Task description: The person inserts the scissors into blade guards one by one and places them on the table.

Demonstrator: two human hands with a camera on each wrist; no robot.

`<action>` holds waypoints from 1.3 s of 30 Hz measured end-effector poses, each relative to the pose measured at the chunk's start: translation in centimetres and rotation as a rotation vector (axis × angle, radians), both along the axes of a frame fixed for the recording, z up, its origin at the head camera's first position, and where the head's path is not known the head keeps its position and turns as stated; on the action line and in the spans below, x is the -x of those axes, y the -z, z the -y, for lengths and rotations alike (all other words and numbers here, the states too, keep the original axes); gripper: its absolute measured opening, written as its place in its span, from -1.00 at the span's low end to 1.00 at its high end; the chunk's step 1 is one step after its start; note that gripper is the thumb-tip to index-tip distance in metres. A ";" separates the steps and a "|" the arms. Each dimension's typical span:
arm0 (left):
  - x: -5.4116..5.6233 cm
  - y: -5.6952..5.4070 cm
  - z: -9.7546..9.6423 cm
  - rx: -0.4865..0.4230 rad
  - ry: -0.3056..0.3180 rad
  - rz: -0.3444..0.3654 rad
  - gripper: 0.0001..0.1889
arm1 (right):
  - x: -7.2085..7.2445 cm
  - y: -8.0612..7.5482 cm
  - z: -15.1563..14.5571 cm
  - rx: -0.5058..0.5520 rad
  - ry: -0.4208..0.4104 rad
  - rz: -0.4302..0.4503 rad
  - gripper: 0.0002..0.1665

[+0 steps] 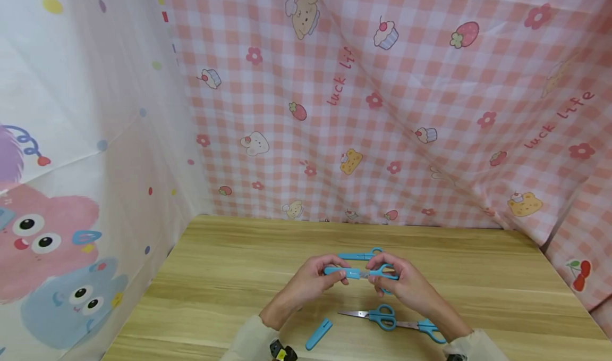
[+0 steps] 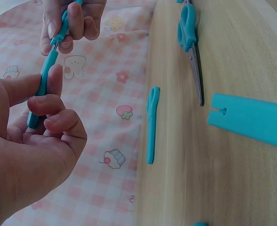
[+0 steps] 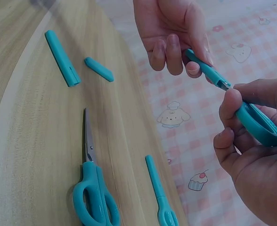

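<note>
Above the table my left hand (image 1: 312,278) holds a blue blade cover (image 1: 342,273) between thumb and fingers. My right hand (image 1: 406,284) grips the blue handles of a pair of scissors (image 3: 258,123). Those blades sit partly inside the cover, with a short length of metal showing between the hands. On the tabletop below lie two uncovered scissors, one (image 1: 382,317) with blades pointing left and another (image 1: 428,329) nearer the right forearm. Behind the hands lies a covered pair of scissors (image 1: 356,256).
A loose blue cover (image 1: 319,334) rests at the table's near side; the right wrist view also shows a second loose cover (image 3: 99,69). The wooden table (image 1: 220,276) meets a pink checked cloth (image 1: 306,180) at its back, and a white printed cloth (image 1: 119,153) hangs left.
</note>
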State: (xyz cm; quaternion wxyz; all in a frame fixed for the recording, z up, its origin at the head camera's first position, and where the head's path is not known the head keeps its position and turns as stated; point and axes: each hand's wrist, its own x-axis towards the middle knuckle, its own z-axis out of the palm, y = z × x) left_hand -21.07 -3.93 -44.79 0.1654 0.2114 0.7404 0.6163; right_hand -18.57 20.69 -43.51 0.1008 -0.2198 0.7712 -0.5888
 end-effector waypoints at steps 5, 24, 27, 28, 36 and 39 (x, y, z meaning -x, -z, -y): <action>0.0 0.0 0.1 0.004 0.008 -0.005 -0.86 | 0.0 0.1 0.0 0.001 -0.002 0.007 -0.73; 0.1 -0.1 0.3 0.016 0.026 -0.048 -0.86 | -0.2 0.1 0.3 0.011 0.012 0.044 -0.65; 0.1 -0.1 0.3 0.006 0.030 -0.048 -0.86 | -0.2 0.2 0.3 0.010 0.011 0.037 -0.64; 0.1 -0.1 0.3 0.004 0.031 -0.047 -0.87 | -0.1 0.2 0.3 0.011 0.010 0.033 -0.65; 0.1 -0.1 0.1 -0.002 0.031 -0.029 -0.87 | -0.1 0.4 0.2 0.012 0.017 0.018 -0.74; 0.0 0.0 0.0 -0.010 0.032 -0.018 -0.87 | -0.2 0.5 0.1 0.013 0.020 0.018 -0.76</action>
